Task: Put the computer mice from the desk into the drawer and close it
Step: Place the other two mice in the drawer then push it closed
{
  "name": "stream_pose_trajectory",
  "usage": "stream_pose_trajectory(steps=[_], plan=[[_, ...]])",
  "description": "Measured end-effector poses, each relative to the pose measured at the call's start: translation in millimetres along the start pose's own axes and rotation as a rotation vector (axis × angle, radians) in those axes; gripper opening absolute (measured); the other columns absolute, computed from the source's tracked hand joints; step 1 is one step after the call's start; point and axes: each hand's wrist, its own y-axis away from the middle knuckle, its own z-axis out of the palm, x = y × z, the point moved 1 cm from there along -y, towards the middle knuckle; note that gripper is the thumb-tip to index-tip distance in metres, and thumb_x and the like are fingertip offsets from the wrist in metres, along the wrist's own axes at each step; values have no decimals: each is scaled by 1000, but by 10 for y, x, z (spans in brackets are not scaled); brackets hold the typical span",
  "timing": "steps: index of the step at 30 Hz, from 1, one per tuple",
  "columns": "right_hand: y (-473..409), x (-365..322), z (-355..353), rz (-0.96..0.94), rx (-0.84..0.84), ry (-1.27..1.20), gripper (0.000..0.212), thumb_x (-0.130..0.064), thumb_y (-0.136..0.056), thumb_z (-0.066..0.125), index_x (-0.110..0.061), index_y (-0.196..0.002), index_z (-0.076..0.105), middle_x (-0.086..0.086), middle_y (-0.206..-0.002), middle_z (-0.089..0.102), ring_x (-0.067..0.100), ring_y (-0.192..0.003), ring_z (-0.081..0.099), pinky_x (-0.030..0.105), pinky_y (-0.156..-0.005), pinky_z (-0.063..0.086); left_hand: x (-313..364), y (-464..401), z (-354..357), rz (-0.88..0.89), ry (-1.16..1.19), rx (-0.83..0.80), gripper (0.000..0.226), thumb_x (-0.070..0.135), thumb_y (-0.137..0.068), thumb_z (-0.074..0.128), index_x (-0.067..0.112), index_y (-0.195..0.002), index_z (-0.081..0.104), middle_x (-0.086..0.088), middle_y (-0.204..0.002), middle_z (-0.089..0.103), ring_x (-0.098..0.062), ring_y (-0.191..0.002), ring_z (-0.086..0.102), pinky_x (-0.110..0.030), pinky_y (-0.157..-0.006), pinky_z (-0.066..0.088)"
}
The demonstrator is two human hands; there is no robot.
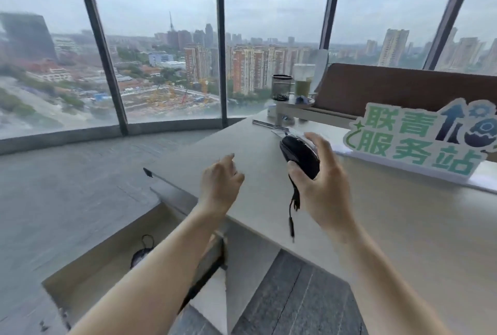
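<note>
The right hand (320, 178) grips a black mouse (300, 156), cable dangling, above the desk (269, 200) near its left edge, while the left hand (220, 177) hovers loosely curled and empty over the open drawer (88, 262), where another mouse (139, 254) lies.

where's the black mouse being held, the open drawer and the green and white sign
black mouse (300, 156), head view, on its top shell above the right hand's thumb
open drawer (88, 262), head view, on its bare inner floor at lower left
green and white sign (419, 141), head view, on the middle of its lettered face
</note>
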Motion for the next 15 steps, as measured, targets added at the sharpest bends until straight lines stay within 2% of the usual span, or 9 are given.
stream_pose_trajectory(steps=[2,4,5,7,11,13,15], plan=[[85,-281,346,-16,-81,-86,50,-23,-86,69,-34,-130,48,-10,-122,59,2,-100,53,0,-77,34,-472,100,-406,-114,-58,15,51,14,-85,54,13,-136,50,-12,-107,67,-31,-104,61,-30,-76,39],[217,-488,732,-23,-182,-145,50,-26,-87,69,-37,-130,46,-8,-122,61,9,-101,59,13,-78,42,-1001,279,-694,-232,-94,9,43,15,-84,53,21,-127,56,-12,-108,66,-31,-104,61,-32,-77,41],[298,-562,935,-24,-233,-169,50,-27,-87,68,-37,-131,46,-8,-123,60,10,-103,59,18,-82,43,-1266,389,-804,-291,-118,6,37,16,-83,52,22,-119,58,-13,-110,66,-32,-105,61,-36,-80,44],[482,-669,1340,-9,-336,-213,51,-28,-87,68,-35,-132,46,-10,-127,58,8,-111,55,23,-91,41,-1763,598,-956,-421,-181,-10,41,16,-82,51,15,-123,58,-12,-121,64,-33,-113,57,-39,-90,44],[888,-669,2090,62,-547,-234,51,-28,-88,66,-36,-134,44,-8,-130,56,7,-118,49,23,-95,36,-2520,926,-1031,-598,-331,-117,50,18,-87,47,6,-136,48,-12,-140,53,-30,-128,47,-40,-106,37],[1097,-584,2422,114,-638,-206,53,-28,-89,65,-34,-137,44,-5,-132,55,9,-122,47,23,-96,35,-2843,1044,-969,-701,-321,-127,55,22,-84,48,9,-137,46,-12,-141,52,-34,-128,46,-40,-105,38],[1290,-486,2716,152,-740,-157,54,-30,-89,63,-33,-138,42,-1,-132,55,13,-125,47,24,-97,36,-3090,1126,-887,-785,-317,-136,51,25,-81,50,10,-130,51,-13,-134,56,-37,-122,49,-39,-98,41]])
